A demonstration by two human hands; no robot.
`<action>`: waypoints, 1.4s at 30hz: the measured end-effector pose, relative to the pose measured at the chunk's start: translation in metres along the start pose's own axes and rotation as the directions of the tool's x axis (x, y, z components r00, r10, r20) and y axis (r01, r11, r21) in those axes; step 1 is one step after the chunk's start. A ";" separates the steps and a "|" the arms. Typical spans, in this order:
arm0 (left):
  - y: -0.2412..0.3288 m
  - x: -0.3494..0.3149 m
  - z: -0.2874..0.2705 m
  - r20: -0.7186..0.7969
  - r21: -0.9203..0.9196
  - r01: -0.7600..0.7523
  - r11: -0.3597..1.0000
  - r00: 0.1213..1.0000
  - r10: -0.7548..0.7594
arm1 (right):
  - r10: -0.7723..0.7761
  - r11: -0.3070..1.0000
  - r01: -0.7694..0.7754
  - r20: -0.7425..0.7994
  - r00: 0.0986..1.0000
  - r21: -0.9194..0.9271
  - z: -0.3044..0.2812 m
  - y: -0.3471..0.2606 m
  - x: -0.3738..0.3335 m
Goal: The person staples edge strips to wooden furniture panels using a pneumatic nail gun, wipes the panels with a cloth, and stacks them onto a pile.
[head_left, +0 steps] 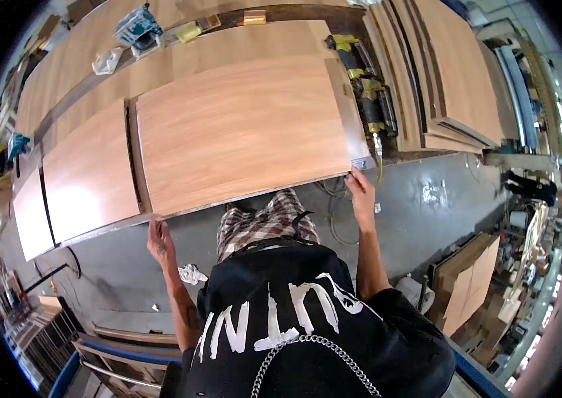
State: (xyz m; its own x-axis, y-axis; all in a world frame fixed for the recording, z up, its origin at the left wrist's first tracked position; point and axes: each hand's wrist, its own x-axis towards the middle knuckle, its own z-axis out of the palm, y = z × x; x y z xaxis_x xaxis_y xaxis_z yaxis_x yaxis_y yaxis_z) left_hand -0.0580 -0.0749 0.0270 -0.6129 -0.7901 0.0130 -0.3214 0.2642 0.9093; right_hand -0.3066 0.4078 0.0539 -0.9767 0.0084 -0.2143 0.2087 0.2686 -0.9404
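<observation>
A large light-brown wood panel [241, 126] lies on the workbench in front of me, its long near edge facing my body. At the panel's near left corner, my left hand [161, 240] has its fingers closed on the edge. My right hand [361, 190] pinches the near right corner, thumb and fingers at the rim. The undersides of both grips are hidden by the panel. To its left lies a second wood panel [88, 176], separated by a dark narrow gap. A smaller panel [31, 215] sits farther left.
Beyond the right edge lie yellow-and-black air tools [370, 103] with a hose [379, 169]. Stacked boards [457, 73] stand farther right. A teal-and-white container [138, 28] and a yellow cloth [188, 32] rest at the back. Cardboard sheets [472, 285] lean at the lower right.
</observation>
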 end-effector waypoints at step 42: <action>0.028 0.004 0.000 -0.150 0.212 0.101 0.972 0.986 -0.069 | -0.345 0.822 0.264 -0.073 0.936 -0.504 0.022 0.013 0.000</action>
State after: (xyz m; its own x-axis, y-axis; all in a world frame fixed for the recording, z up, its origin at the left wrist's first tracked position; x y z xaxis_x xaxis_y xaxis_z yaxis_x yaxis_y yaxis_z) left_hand -0.0695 -0.0703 0.0523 -0.4740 -0.8805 0.0120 -0.5272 0.2947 0.7970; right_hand -0.3026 0.3897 0.0358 -0.9896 -0.0143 0.1434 -0.1112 0.7089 -0.6965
